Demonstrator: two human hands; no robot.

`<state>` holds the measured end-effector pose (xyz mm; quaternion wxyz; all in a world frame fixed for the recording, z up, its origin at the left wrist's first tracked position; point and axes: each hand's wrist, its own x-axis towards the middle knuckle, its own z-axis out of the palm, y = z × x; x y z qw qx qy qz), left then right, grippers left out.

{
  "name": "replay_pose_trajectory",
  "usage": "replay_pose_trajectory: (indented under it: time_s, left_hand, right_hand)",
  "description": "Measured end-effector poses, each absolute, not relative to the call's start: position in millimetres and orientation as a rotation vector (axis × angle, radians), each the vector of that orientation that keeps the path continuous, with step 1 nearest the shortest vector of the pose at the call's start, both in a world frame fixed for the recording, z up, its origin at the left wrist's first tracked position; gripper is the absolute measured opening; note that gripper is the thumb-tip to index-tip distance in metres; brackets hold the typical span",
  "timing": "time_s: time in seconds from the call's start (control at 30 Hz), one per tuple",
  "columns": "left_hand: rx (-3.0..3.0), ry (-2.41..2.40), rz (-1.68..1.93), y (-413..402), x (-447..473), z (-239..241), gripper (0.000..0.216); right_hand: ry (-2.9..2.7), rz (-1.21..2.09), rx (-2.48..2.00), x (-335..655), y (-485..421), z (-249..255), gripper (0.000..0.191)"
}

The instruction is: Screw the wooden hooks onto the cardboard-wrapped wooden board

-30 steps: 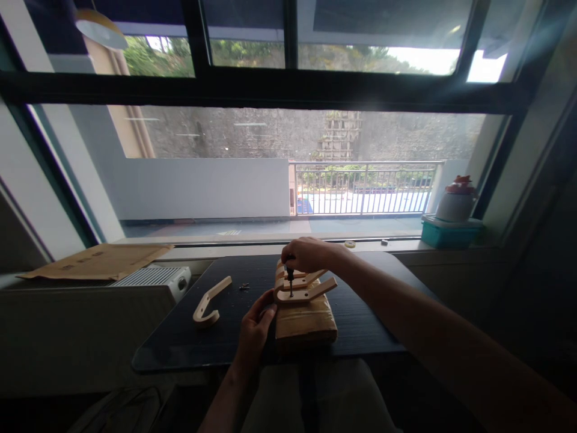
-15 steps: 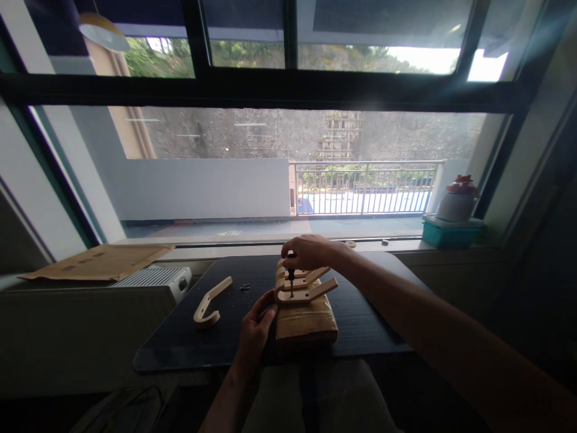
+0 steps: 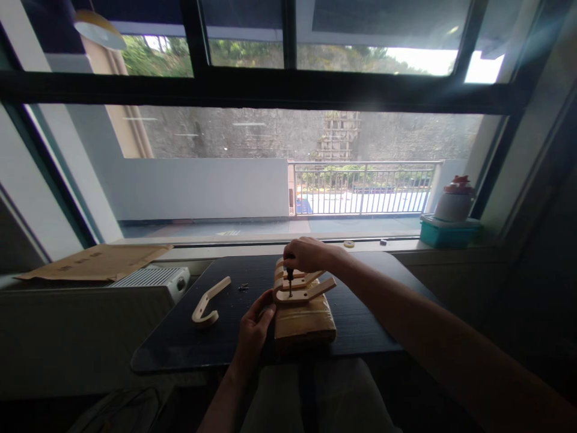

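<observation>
My right hand is closed around the dark handle of a screwdriver, which stands upright. Its tip meets a hole area in the nearest wooden hook, beside the hook's curved end. This hook lies across a wooden board, with further wooden hooks behind it, partly covered by my hand. My left hand pinches the hook's curved end at the board's left side; the exact finger contact is partly hidden. A loose wooden hook rests on the dark table to the left.
Several small screws lie on the dark table. Flat cardboard rests on a radiator at left. A roll of tape sits on the windowsill. A teal box with a bottle on it stands at right.
The view has shifted very slightly. Both hands keep their places, and my right hand appears turned a little on the screwdriver.
</observation>
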<state>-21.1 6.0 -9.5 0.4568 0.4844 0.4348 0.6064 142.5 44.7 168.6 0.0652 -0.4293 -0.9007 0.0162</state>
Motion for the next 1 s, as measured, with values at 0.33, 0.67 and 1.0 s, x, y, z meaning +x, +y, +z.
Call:
replay_pose_trajectory:
  time_s: [0.33, 0.67, 1.0]
  left_hand:
    - [1.202, 1.052, 1.507, 5.8, -20.6, -8.7, 0.048]
    - [1.212, 1.063, 1.498, 4.8, -21.6, -10.7, 0.044]
    - [1.226, 1.063, 1.498, 6.3, -21.2, -9.3, 0.047]
  right_hand:
    - [-2.700, 0.043, -1.363, 141.5, 40.4, 176.9, 0.031]
    - [-2.756, 0.097, -1.299, 143.1, 36.3, 176.5, 0.025]
    - [-2.681, 0.086, -1.410, 136.1, 42.9, 168.9, 0.034]
